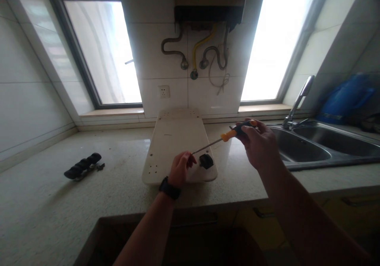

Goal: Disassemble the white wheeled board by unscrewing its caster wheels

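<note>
My right hand (261, 145) is closed around the orange and black handle of a screwdriver (228, 135). Its thin shaft slopes down to the left. At the shaft's tip are the bent, pinched fingers of my left hand (179, 167), with a dark watch on the wrist. Whatever those fingers hold is too small or hidden to make out. Beneath the left hand lies a pale board (175, 137) with rounded corners and several small holes, flat on the counter. A small black angular piece (206, 161) is on the board's near right corner, just right of my left fingers.
On the counter (124, 151), a black twisted piece (83, 166) lies at the left with small dark bits beside it. A double sink (308, 164) with a faucet (299, 95) is at the right. Pipes and a socket (164, 92) are on the wall behind.
</note>
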Action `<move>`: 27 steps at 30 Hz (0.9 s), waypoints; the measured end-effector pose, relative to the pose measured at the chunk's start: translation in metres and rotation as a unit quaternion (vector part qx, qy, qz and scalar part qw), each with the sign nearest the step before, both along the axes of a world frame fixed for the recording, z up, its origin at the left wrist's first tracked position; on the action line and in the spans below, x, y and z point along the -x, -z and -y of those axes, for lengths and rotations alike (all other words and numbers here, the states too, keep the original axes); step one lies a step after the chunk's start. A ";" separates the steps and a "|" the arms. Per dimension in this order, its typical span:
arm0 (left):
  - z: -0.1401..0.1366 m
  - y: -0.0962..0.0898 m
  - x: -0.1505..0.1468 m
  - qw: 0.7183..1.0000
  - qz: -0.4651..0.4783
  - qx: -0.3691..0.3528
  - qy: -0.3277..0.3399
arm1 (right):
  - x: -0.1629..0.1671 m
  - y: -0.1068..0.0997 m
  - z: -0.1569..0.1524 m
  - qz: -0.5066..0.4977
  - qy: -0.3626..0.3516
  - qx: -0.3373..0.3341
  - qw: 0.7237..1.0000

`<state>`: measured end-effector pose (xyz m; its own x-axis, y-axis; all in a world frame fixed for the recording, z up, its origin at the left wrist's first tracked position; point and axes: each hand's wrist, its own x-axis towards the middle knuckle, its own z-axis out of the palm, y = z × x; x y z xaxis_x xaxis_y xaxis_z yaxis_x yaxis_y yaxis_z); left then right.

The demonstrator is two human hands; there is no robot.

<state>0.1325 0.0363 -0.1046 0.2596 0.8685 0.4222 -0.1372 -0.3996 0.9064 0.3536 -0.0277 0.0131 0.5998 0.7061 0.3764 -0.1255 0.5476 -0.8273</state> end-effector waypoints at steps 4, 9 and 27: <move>0.000 0.000 0.001 1.000 0.002 0.000 0.010 | -0.011 0.019 -0.012 -0.067 -0.018 -0.004 0.998; 0.000 0.000 0.001 1.000 0.010 0.001 0.015 | -0.014 0.034 -0.019 -0.113 -0.041 -0.015 0.993; -0.002 0.003 0.000 1.000 -0.003 0.000 0.008 | -0.017 0.049 -0.023 -0.130 -0.045 0.005 0.990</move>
<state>0.1322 0.0385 -0.1075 0.2768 0.8640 0.4205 -0.1376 -0.3974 0.9073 0.3708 -0.0048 -0.0359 0.6104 0.7639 0.2095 -0.3830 0.5161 -0.7661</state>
